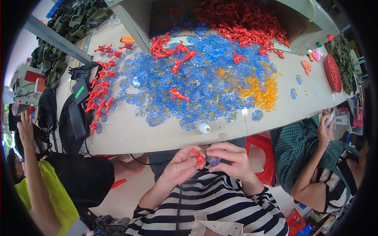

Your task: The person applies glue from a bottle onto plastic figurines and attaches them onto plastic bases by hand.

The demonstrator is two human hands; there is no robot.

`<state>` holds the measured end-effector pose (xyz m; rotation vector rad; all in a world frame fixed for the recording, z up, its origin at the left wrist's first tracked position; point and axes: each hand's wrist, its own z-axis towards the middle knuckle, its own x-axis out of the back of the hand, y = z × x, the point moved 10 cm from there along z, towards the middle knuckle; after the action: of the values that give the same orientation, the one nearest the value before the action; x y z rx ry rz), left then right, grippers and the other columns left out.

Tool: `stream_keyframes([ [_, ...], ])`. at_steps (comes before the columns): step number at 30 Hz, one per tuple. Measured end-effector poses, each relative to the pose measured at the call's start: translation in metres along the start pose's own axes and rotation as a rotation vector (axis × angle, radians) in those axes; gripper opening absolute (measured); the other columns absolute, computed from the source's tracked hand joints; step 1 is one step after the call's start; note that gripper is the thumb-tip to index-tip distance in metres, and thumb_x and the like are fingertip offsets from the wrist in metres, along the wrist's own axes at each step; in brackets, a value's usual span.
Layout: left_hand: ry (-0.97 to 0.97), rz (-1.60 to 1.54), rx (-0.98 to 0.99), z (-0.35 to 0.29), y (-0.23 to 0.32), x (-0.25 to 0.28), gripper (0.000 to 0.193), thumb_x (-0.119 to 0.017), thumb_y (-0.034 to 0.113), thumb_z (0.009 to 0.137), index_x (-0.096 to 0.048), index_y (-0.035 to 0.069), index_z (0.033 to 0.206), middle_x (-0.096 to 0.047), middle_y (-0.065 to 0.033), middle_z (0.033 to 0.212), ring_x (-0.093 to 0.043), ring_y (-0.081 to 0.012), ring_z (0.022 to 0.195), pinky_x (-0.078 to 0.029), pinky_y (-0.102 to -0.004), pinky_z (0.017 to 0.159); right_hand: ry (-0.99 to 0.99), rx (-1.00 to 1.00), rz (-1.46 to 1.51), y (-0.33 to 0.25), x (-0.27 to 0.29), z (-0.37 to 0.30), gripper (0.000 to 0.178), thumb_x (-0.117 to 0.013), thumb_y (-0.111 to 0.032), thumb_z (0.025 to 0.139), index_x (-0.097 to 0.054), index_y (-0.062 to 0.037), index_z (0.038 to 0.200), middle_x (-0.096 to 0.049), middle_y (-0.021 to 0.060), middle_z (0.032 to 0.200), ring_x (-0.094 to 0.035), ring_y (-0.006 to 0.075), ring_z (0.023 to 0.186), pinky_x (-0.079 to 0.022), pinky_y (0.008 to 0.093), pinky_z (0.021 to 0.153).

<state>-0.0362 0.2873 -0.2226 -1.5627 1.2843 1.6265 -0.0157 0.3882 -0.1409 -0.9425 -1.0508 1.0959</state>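
Note:
My left hand (182,164) pinches a small red plastic figure (198,157) in front of my chest, just off the table's near edge. Beside it, my right hand (233,160) holds a translucent blue flower-shaped piece (213,161) between thumb and fingers. The two pieces are close together; whether they touch I cannot tell. A wide heap of similar blue pieces (197,86) covers the table beyond my hands, with several red figures (179,94) on top. A small white bottle (203,128) lies at the heap's near edge.
Amber translucent pieces (264,92) lie at the heap's right. More red figures (248,19) fill a compartment at the back, and others (103,86) form a column at left. A red dish (332,73) sits far right. Co-workers sit on both sides; a red stool (262,151) stands to the right.

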Motion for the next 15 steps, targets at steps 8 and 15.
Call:
stream_keyframes([
  [8,0.015,0.25,-0.206,0.002,0.023,0.001,0.026,-0.06,-0.009,0.08,-0.054,0.004,0.102,-0.056,-0.0101,0.1,-0.055,-0.0192,0.089,-0.046,-0.0309,0.079,0.229,-0.322,0.491,0.035,0.0,-0.024,0.027,-0.071,0.009,0.071,-0.064,0.0039,0.096,-0.068,0.0112,0.083,-0.067,0.0148,0.071,-0.053,0.0225,0.062],
  [15,0.01,0.424,-0.305,0.001,0.032,-0.004,0.024,-0.062,-0.015,0.075,-0.057,0.003,0.091,-0.058,-0.0118,0.095,-0.058,-0.0191,0.09,-0.05,-0.0306,0.079,0.133,-0.31,0.504,0.038,-0.012,-0.025,0.015,-0.064,0.008,0.078,-0.063,0.0052,0.093,-0.068,0.0114,0.08,-0.067,0.0149,0.069,-0.054,0.023,0.062],
])
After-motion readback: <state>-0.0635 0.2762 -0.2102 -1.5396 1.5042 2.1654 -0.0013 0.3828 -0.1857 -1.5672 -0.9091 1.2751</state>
